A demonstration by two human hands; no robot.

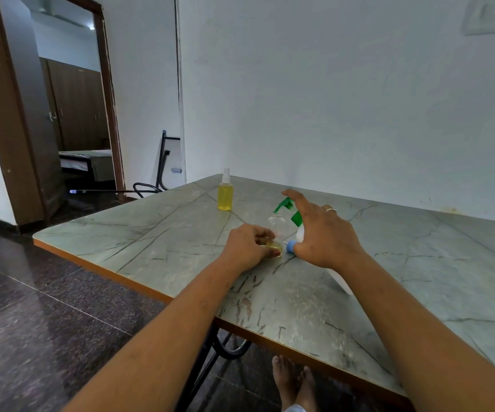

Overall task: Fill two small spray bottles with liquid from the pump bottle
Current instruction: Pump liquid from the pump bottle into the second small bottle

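Holding a small clear bottle [276, 226] low down, my left hand [246, 248] had its fingers curled round the base, where a shallow layer of yellow liquid showed. The bottle stood upright on the grey-green marbled table [151, 242], its neck just beneath the spout of the green pump head [284, 204].

My right hand [325, 236] arched over the white pump bottle [300, 233] with the fingers spread and nearly straight. The forefinger stretched out above the pump head, and a ring [330, 210] sat on one of the other fingers. The pump bottle leaned towards the small one, and its lower end showed past my wrist. My palm hid most of its body, so I could not tell how firmly it was held.

A blue cap [290, 246] lay just beside my right thumb, between the two hands; whether the thumb touched it I could not tell.

Well apart, near the table's far left corner, a filled spray bottle [225, 194] stood upright, full of yellow liquid and capped.
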